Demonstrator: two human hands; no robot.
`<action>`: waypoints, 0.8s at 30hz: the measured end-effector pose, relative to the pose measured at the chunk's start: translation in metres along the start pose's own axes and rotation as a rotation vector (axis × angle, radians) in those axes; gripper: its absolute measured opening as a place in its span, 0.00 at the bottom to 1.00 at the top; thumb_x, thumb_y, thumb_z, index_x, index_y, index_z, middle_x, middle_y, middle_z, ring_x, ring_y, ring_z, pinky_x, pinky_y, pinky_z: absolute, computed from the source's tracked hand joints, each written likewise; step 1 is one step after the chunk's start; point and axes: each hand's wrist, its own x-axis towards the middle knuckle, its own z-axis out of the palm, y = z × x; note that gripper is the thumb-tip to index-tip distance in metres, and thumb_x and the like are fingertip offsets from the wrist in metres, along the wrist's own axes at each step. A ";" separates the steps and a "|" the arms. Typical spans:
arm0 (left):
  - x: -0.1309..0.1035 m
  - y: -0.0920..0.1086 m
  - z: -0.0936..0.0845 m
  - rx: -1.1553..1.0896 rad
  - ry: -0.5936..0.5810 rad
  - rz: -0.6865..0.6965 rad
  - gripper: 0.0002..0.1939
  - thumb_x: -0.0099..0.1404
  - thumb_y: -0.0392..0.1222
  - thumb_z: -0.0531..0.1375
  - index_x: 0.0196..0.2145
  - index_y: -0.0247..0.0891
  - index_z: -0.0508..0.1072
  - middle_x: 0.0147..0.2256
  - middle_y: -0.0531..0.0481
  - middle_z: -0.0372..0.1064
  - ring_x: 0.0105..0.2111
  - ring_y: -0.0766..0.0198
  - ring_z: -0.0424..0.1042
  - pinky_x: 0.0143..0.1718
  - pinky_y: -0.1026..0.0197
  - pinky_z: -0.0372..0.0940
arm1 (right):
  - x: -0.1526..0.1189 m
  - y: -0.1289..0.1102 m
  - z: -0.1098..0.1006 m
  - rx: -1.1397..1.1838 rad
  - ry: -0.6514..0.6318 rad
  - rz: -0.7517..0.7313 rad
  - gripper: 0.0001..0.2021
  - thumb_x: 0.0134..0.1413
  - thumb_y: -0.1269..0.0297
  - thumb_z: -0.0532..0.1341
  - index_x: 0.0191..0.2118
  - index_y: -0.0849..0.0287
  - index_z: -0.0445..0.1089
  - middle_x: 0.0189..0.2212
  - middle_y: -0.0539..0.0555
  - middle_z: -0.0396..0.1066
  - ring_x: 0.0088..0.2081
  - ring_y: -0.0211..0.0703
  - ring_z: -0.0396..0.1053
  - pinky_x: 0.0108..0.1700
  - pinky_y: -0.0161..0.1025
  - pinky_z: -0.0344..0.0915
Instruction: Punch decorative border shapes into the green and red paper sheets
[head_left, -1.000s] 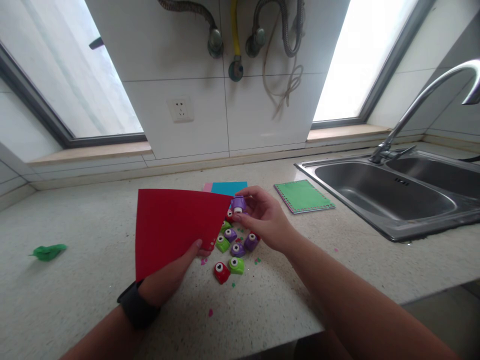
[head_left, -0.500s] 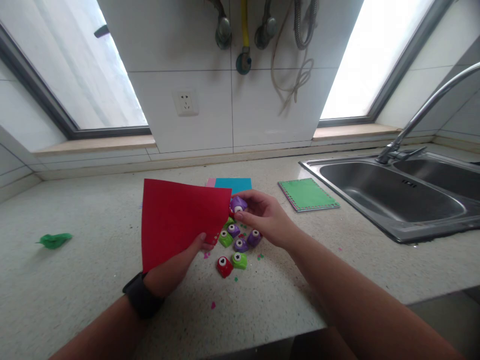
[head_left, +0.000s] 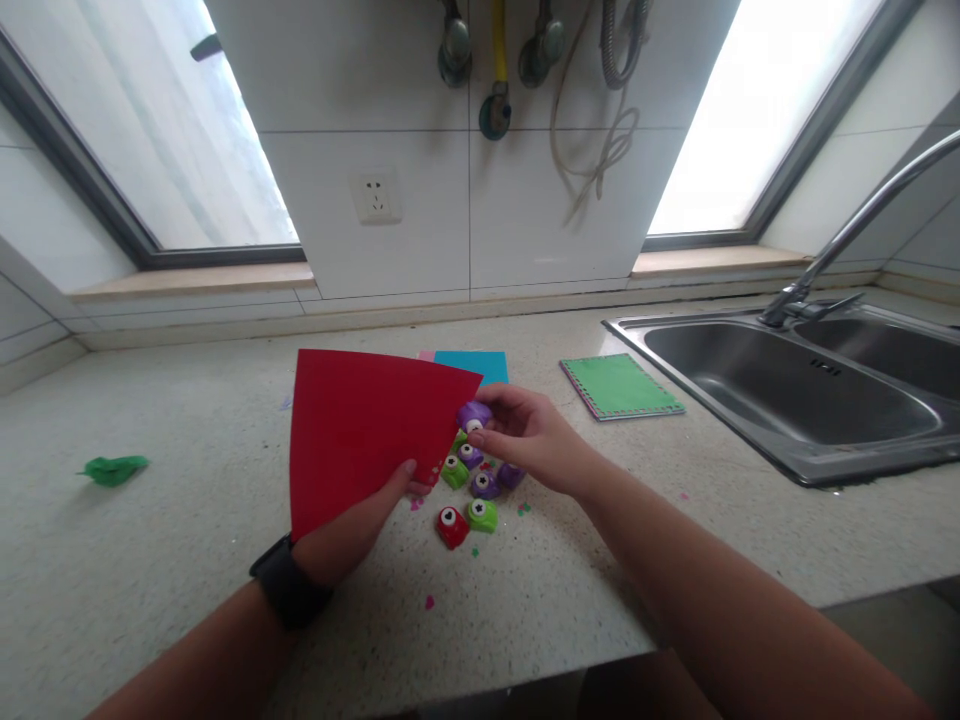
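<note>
My left hand (head_left: 375, 510) pinches a sheet of red paper (head_left: 367, 430) near its lower right, thumb on top. The sheet is held tilted above the counter, and small holes show along its right edge near my thumb. My right hand (head_left: 529, 435) grips a purple craft punch (head_left: 474, 416) between thumb and fingers, at the paper's right edge. Whether the paper sits inside the punch's slot I cannot tell. Below lie several other craft punches: a red one (head_left: 451, 527), a green one (head_left: 482, 515) and a purple one (head_left: 485, 485). The paper and my right hand partly hide some others.
Blue paper (head_left: 472, 365) lies behind the red sheet. A stack of green-topped paper (head_left: 622, 386) rests beside the steel sink (head_left: 780, 465) at right. A crumpled green piece (head_left: 112, 470) lies far left. Paper bits, such as a pink one (head_left: 430, 602), dot the counter (head_left: 202, 430).
The red paper's upper right corner now reaches farther right, past the top of the purple punch. Both hands keep their grips. The camera view has shifted slightly.
</note>
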 end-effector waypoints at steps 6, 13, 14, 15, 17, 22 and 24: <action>0.002 -0.005 0.000 0.014 0.026 0.018 0.19 0.64 0.58 0.58 0.31 0.42 0.81 0.37 0.46 0.83 0.42 0.47 0.80 0.61 0.45 0.65 | 0.001 0.002 0.003 -0.008 -0.029 0.068 0.16 0.50 0.59 0.73 0.43 0.57 0.73 0.33 0.49 0.73 0.32 0.36 0.70 0.35 0.36 0.68; 0.007 -0.018 -0.003 0.090 -0.068 0.144 0.20 0.66 0.57 0.56 0.24 0.44 0.78 0.28 0.49 0.81 0.35 0.52 0.80 0.53 0.48 0.70 | 0.000 -0.001 0.011 -0.001 -0.044 0.198 0.12 0.52 0.59 0.72 0.38 0.58 0.73 0.30 0.49 0.72 0.29 0.35 0.68 0.32 0.35 0.65; 0.007 -0.018 -0.003 0.075 -0.066 0.148 0.20 0.66 0.56 0.56 0.23 0.44 0.77 0.28 0.48 0.80 0.34 0.53 0.80 0.51 0.49 0.70 | 0.000 -0.001 0.012 0.006 -0.048 0.218 0.12 0.52 0.59 0.72 0.37 0.58 0.73 0.29 0.48 0.72 0.29 0.35 0.68 0.31 0.34 0.64; 0.007 -0.018 -0.002 0.066 -0.054 0.154 0.20 0.66 0.55 0.56 0.22 0.43 0.76 0.28 0.48 0.80 0.34 0.53 0.79 0.50 0.49 0.71 | 0.000 -0.001 0.012 0.011 -0.049 0.237 0.11 0.52 0.60 0.72 0.37 0.58 0.73 0.29 0.48 0.72 0.28 0.34 0.67 0.31 0.34 0.63; 0.007 -0.017 -0.001 0.069 -0.039 0.172 0.19 0.65 0.54 0.57 0.21 0.43 0.75 0.29 0.48 0.81 0.34 0.53 0.79 0.51 0.49 0.70 | 0.000 0.000 0.013 0.013 -0.041 0.263 0.11 0.52 0.59 0.72 0.36 0.59 0.74 0.28 0.48 0.72 0.28 0.34 0.67 0.30 0.34 0.63; 0.009 -0.018 -0.002 0.030 -0.046 0.190 0.20 0.65 0.53 0.58 0.19 0.43 0.74 0.26 0.48 0.80 0.31 0.55 0.79 0.47 0.52 0.71 | 0.000 0.002 0.013 0.028 -0.043 0.305 0.11 0.53 0.57 0.72 0.35 0.59 0.74 0.28 0.48 0.72 0.27 0.34 0.67 0.30 0.33 0.62; 0.009 -0.019 -0.002 0.022 -0.060 0.197 0.20 0.66 0.52 0.57 0.19 0.42 0.74 0.26 0.48 0.79 0.31 0.56 0.79 0.45 0.53 0.71 | 0.000 0.003 0.015 0.042 -0.044 0.323 0.12 0.53 0.57 0.72 0.35 0.60 0.74 0.27 0.49 0.71 0.27 0.33 0.67 0.29 0.32 0.62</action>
